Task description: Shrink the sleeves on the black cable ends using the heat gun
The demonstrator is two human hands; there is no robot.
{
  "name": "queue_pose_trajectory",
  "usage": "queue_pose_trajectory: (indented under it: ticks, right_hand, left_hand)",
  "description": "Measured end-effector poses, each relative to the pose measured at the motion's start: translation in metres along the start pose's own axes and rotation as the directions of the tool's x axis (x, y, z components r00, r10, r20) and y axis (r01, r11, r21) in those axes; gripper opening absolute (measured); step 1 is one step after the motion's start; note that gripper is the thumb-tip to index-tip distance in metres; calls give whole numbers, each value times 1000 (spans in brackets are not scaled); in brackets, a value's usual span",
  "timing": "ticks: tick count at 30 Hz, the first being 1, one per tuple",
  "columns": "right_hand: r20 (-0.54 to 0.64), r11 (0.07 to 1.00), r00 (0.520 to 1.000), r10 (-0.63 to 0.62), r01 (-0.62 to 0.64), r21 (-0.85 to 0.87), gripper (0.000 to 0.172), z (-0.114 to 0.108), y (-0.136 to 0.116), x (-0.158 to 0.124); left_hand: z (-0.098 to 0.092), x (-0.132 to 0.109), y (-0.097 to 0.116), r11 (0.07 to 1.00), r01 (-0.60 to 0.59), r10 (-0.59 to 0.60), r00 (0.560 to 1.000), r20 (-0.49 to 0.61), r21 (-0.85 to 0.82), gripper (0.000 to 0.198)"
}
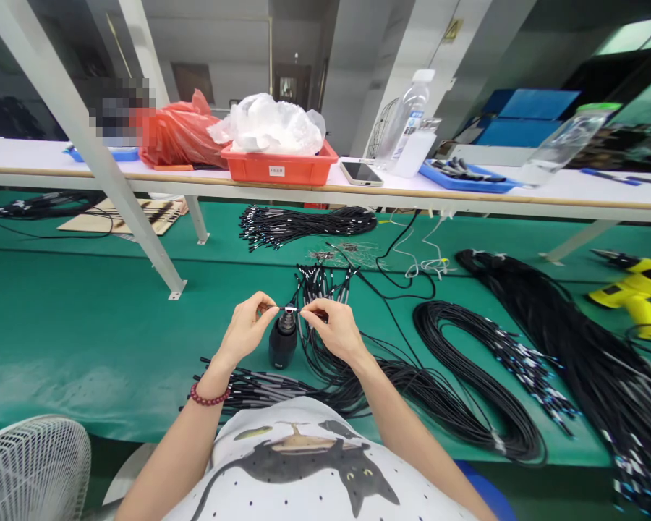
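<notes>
My left hand (248,327) and my right hand (332,329) meet over the green table (87,340), each pinching an end of a small silver connector (289,310) on a thin black cable (310,340). A black cylindrical tool (283,341) stands upright just below the connector, between my hands. A bundle of black cables with white-tipped ends (323,278) lies just beyond my fingers. More finished cable ends (249,383) lie by my left wrist, which wears a red bead bracelet (209,398).
Coils of black cable (466,376) spread to the right, with a yellow power drill (637,289) at the far right. Another cable bundle (304,221) lies farther back. A raised shelf holds an orange bin (278,165), a phone (361,173), bottles and a blue tray (469,177). A white fan (30,467) sits at lower left.
</notes>
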State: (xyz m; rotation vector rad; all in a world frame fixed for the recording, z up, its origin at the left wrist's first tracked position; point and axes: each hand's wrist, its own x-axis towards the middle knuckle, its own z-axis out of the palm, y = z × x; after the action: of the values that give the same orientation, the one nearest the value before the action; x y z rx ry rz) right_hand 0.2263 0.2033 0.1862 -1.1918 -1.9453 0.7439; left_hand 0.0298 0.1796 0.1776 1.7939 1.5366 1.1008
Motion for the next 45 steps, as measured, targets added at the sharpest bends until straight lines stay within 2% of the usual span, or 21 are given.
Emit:
queue_pose_trajectory:
  ticks: [3,7,10,14,17,24,30,33,38,45]
  right_hand:
    - [-18,999,1000,7,-6,39,11,0,-1,-1]
    - [-16,999,1000,-10,11,53,11,-2,-5,-1]
    - [12,1000,1000,-22,22,10,13,-4,-7,-1]
    - [106,984,992,-74,90,-154,24,-9,-8,-1]
    - [117,971,988,-101,124,-204,25,-10,-6,0]
    - [13,992,997,-82,82,-94,13,-3,0,2]
    - [-6,995,997,-78,77,-61,10,-3,-3,2]
    - [38,992,996,-81,84,-97,14,-6,-6,1]
    - [155,969,981,-116,146,-199,25,-11,-9,0]
    - [36,980,991,-130,134,-148,13,-2,0,3]
  left_hand:
    - [-3,0,3,999,-1,0,1000,18,36,23]
    - [-6,1,8,984,25,-41,995,91,176,44]
    - [-6,2,9,984,7,-24,996,89,179,49]
    - [-4,2,6,994,-6,-1,998,60,106,46]
    - [-2,2,4,997,-7,4,999,46,73,41]
    - [-4,2,2,998,-40,39,999,16,42,24]
    - [-9,2,8,980,-11,-6,996,87,198,46]
    - [-7,2,7,991,-12,2,997,77,135,49]
    - [-2,2,1,1000,3,-4,999,54,24,43]
    - [-2,0,-1,1000,-20,20,999,35,12,28]
